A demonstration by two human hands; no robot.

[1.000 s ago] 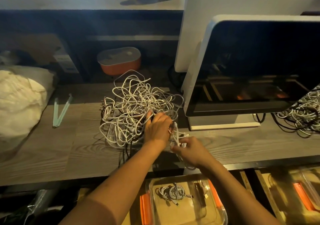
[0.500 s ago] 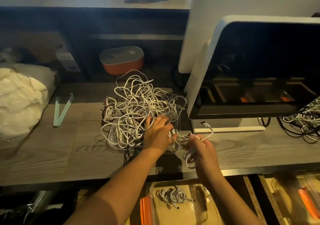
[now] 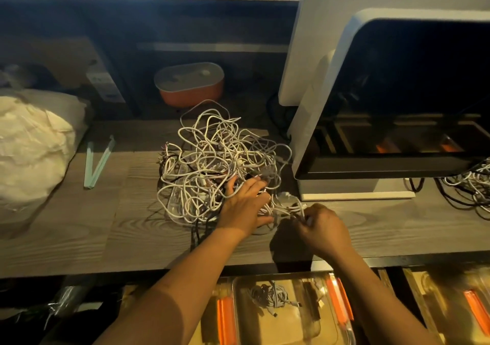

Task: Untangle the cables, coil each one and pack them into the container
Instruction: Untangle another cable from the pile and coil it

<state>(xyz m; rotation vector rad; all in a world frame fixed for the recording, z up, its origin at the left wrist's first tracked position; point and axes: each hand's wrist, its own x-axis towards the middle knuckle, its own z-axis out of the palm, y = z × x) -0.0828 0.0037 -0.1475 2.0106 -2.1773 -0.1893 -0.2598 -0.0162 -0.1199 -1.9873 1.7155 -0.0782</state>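
Note:
A tangled heap of white cables [image 3: 212, 164], with a few dark ones mixed in, lies on the wooden desk [image 3: 79, 225]. My left hand [image 3: 245, 204] lies flat on the heap's near right edge, fingers spread, pressing it down. Just to its right, my right hand [image 3: 322, 226] pinches a white cable strand [image 3: 287, 204] that leads out of the heap. Below the desk edge sits a clear container [image 3: 326, 315] with orange clips, holding one coiled white cable [image 3: 270, 295].
A white-framed monitor [image 3: 331, 84] stands right of the heap. Another cable tangle [image 3: 469, 188] lies at far right. An orange box with a grey lid [image 3: 189, 84] sits behind, a white bag [image 3: 29, 145] at left, green sticks [image 3: 98, 161] beside it. A second container [image 3: 450, 305] sits lower right.
My right hand has lowered toward the desk and tightened on the strand; the loose plug end that stood up half a second ago is down. My left hand stays on the heap.

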